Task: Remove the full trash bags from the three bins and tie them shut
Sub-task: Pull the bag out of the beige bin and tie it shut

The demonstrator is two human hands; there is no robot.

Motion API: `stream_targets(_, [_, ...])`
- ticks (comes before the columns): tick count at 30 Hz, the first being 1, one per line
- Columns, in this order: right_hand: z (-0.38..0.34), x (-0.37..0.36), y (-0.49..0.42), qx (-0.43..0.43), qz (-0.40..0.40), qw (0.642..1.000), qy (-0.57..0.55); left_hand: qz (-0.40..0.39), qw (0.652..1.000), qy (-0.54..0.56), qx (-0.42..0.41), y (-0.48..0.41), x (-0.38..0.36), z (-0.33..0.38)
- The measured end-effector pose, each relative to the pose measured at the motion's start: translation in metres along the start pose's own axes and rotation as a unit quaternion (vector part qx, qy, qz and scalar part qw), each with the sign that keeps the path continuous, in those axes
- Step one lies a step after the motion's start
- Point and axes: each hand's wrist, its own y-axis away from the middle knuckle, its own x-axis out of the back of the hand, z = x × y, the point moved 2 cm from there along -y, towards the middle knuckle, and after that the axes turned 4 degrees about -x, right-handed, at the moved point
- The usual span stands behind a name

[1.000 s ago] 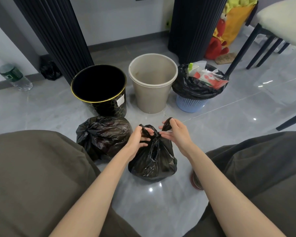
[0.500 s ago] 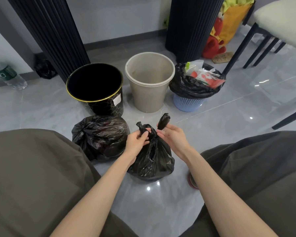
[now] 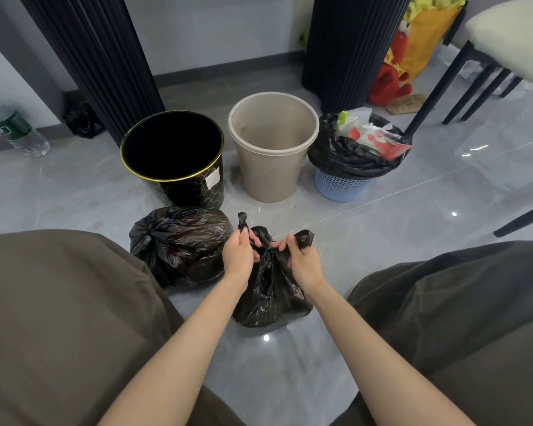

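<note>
Both hands, left hand [image 3: 239,256] and right hand [image 3: 305,262], grip the second trash bag [image 3: 271,290], knotting it; first bag [image 3: 179,241] lies tied, third bag [image 3: 348,155] remains in the blue bin [image 3: 340,187].

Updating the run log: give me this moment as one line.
step: tying second bag | left hand, right hand: each grips a bag ear | first bag: tied, on floor | blue bin: bag still inside

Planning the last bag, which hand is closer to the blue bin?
Right. The right hand grips the bag on the side toward the blue bin; the left hand grips its far side.
</note>
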Motion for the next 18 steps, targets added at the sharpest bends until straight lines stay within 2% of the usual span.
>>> stream_targets(6, [0.001,-0.003,0.000,-0.037,0.011,0.999,0.000,0.068,0.997,0.002,0.027,0.000,0.004,-0.001])
stream_targets(11, [0.002,-0.007,-0.001,-0.057,0.024,0.998,-0.020,0.098,0.991,0.040,0.082,0.001,0.008,-0.003])
stream_targets(13, [0.000,-0.006,0.001,-0.064,0.022,0.997,-0.031,0.072,0.996,0.010,0.043,0.002,0.012,-0.001])
stream_targets(15, [-0.006,0.000,0.001,-0.044,0.022,0.998,-0.026,0.009,0.999,-0.032,-0.042,0.004,0.014,0.005])
stream_targets(18, [-0.014,0.013,-0.004,0.012,0.038,0.997,0.070,-0.096,0.974,-0.145,-0.147,0.004,0.013,0.020])
